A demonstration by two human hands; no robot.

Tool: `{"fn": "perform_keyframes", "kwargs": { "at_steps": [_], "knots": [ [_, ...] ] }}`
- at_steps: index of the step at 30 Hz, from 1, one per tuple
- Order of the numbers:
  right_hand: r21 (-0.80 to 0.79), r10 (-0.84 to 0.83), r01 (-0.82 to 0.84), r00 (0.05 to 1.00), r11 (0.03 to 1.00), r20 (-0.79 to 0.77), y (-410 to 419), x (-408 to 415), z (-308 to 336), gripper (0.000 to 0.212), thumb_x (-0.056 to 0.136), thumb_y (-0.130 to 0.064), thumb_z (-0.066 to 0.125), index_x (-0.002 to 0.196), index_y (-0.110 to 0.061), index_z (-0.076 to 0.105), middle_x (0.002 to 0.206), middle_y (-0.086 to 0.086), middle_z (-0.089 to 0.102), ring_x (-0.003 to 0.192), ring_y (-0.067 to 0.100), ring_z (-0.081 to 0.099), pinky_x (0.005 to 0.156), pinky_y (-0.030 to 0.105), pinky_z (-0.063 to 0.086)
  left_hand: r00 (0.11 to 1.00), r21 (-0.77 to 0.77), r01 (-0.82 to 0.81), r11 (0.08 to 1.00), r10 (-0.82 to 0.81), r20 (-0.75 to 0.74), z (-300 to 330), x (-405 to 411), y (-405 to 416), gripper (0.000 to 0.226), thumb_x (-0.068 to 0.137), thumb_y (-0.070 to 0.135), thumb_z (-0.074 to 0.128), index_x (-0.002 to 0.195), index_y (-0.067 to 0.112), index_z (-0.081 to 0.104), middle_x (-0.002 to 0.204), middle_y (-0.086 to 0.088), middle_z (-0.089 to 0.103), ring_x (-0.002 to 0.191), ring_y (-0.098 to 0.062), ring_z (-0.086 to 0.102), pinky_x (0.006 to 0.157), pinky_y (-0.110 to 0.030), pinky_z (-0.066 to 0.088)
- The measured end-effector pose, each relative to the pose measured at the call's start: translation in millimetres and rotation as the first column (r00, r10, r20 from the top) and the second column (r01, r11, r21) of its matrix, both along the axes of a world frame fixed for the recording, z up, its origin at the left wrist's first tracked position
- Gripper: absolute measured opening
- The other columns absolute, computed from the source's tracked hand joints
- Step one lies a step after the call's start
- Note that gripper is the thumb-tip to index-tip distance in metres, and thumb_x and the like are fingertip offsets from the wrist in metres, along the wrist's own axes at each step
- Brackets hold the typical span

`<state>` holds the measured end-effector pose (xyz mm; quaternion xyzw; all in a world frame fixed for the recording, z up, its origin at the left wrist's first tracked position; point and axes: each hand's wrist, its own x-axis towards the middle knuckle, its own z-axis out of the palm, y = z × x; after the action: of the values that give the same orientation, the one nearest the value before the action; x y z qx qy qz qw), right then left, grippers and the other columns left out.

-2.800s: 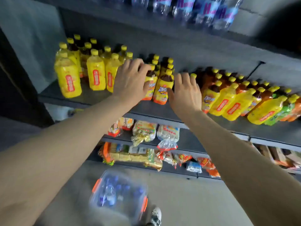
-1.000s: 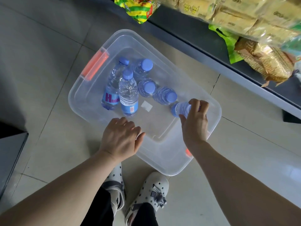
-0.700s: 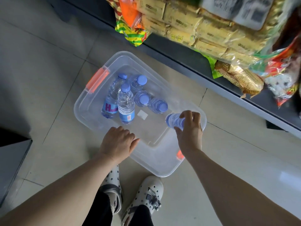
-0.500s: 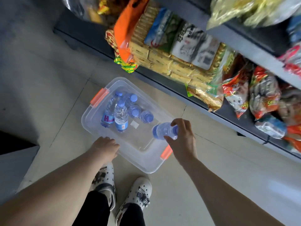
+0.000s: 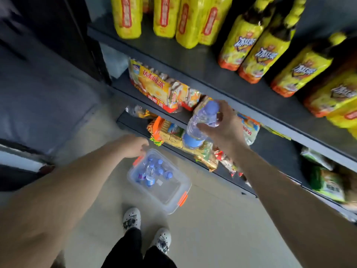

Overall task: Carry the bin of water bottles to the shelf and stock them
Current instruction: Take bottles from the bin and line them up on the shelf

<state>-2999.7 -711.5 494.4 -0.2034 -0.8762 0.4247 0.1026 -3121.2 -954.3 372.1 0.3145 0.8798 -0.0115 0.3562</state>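
Right hand (image 5: 222, 128) was up at shelf height, fingers and thumb wrapped round a water bottle (image 5: 201, 122), and the bottle lay tipped in the grip, cap (image 5: 190, 141) pointing down and toward the person. That was the worry: a smooth, wet-looking plastic bottle held sideways by its middle could slide out, and below it sat the snack packs (image 5: 168, 132) and the hard floor (image 5: 212, 229).

Left hand (image 5: 133, 146) hung blurred above the far end of the bin (image 5: 174, 194); it seemed to hold nothing, fingers loosely bent, though the blur left that uncertain.

The bin sat on the floor just ahead of the shoes (image 5: 133, 217), a cluster of bottles (image 5: 152, 171) upright at its far end, more than half of it bare. So stocking looked well along.

The shelf (image 5: 193, 60) above was packed with yellow tea bottles (image 5: 251, 45), some leaning. Judging by that crowding, a careless reach upward could clip one and knock a row down. And the bin lay right by the feet, so a step forward without looking could catch its rim and tip what was left.
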Motion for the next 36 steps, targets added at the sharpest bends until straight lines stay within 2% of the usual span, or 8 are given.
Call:
{"fn": "perform_keyframes", "kwargs": {
  "at_steps": [8, 11, 14, 19, 22, 28, 33, 36],
  "knots": [
    [0.090, 0.140, -0.112, 0.881, 0.990, -0.452, -3, -60, 227, 0.037, 0.073, -0.027, 0.080, 0.103, -0.025, 0.060, 0.084, -0.015, 0.068, 0.072, -0.004, 0.061, 0.069, 0.020, 0.048, 0.962, 0.426, -0.026, 0.904, 0.139, -0.235, 222, -51, -4, 0.049, 0.084, 0.039, 0.073, 0.128, 0.026, 0.059, 0.111, 0.009, 0.069, 0.101, -0.011, 0.064, 0.090, -0.031, 0.050],
    [0.124, 0.197, -0.154, 0.823, 0.980, -0.533, -13, -89, 293, 0.034, 0.075, -0.026, 0.080, 0.101, -0.015, 0.062, 0.079, -0.015, 0.066, 0.069, -0.006, 0.058, 0.068, 0.019, 0.047, 0.958, 0.666, -0.057, 0.744, 0.229, -0.173, 299, -71, 9, 0.064, 0.077, 0.041, 0.080, 0.134, 0.030, 0.054, 0.118, 0.007, 0.063, 0.107, -0.010, 0.060, 0.087, -0.022, 0.044],
    [0.156, 0.231, -0.172, 0.793, 0.973, -0.563, -27, -118, 344, 0.039, 0.074, -0.028, 0.081, 0.102, -0.008, 0.063, 0.089, 0.000, 0.072, 0.078, 0.008, 0.064, 0.079, 0.038, 0.056, 0.966, 0.822, -0.025, 0.569, 0.225, -0.127, 362, -93, 28, 0.072, 0.071, 0.042, 0.084, 0.134, 0.030, 0.051, 0.120, 0.013, 0.062, 0.106, -0.003, 0.061, 0.084, -0.011, 0.044],
    [0.094, 0.255, -0.256, 0.720, 0.962, -0.645, -46, -178, 413, 0.032, 0.082, -0.010, 0.076, 0.109, -0.016, 0.060, 0.083, -0.010, 0.066, 0.072, -0.002, 0.062, 0.071, 0.017, 0.051, 0.981, 0.928, -0.010, 0.371, 0.186, -0.064, 437, -153, 41, 0.074, 0.067, 0.036, 0.087, 0.132, 0.020, 0.052, 0.123, 0.010, 0.066, 0.108, -0.001, 0.064, 0.098, -0.028, 0.050],
    [0.024, 0.191, -0.243, 0.695, 0.970, -0.693, -55, -220, 445, 0.032, 0.084, -0.013, 0.071, 0.113, -0.013, 0.059, 0.085, -0.009, 0.068, 0.074, 0.000, 0.064, 0.071, 0.019, 0.052, 0.932, 0.919, 0.052, 0.390, 0.312, -0.185, 475, -195, 39, 0.086, 0.051, 0.064, 0.079, 0.126, 0.028, 0.055, 0.118, 0.014, 0.066, 0.105, -0.005, 0.065, 0.098, -0.033, 0.051],
    [0.217, 0.065, 0.059, 0.850, 0.974, -0.522, -70, -308, 463, 0.081, 0.071, -0.071, 0.066, 0.132, -0.026, 0.040, 0.123, 0.000, 0.055, 0.111, 0.019, 0.058, 0.099, 0.042, 0.047, 0.837, 0.911, 0.153, 0.382, 0.441, -0.325, 508, -281, 48, 0.079, 0.046, 0.068, 0.079, 0.115, 0.037, 0.055, 0.108, 0.010, 0.063, 0.101, -0.009, 0.060, 0.084, -0.032, 0.052],
    [0.300, -0.107, 0.233, 0.918, 0.925, -0.383, -80, -370, 465, 0.092, 0.058, -0.065, 0.078, 0.127, -0.017, 0.041, 0.116, 0.003, 0.058, 0.103, 0.026, 0.062, 0.088, 0.043, 0.054, 0.801, 0.902, 0.133, 0.411, 0.491, -0.342, 491, -334, 56, 0.094, 0.042, 0.076, 0.074, 0.119, 0.029, 0.050, 0.111, 0.005, 0.055, 0.102, -0.014, 0.054, 0.081, -0.030, 0.046],
    [0.298, -0.127, 0.254, 0.913, 0.920, -0.388, -80, -398, 469, 0.079, 0.060, -0.054, 0.081, 0.115, -0.014, 0.041, 0.107, 0.002, 0.061, 0.093, 0.024, 0.064, 0.080, 0.042, 0.056, 0.853, 0.910, 0.139, 0.390, 0.420, -0.311, 491, -360, 53, 0.077, 0.050, 0.066, 0.082, 0.109, 0.029, 0.050, 0.103, 0.009, 0.057, 0.098, -0.013, 0.058, 0.085, -0.034, 0.051]
  ]
}}
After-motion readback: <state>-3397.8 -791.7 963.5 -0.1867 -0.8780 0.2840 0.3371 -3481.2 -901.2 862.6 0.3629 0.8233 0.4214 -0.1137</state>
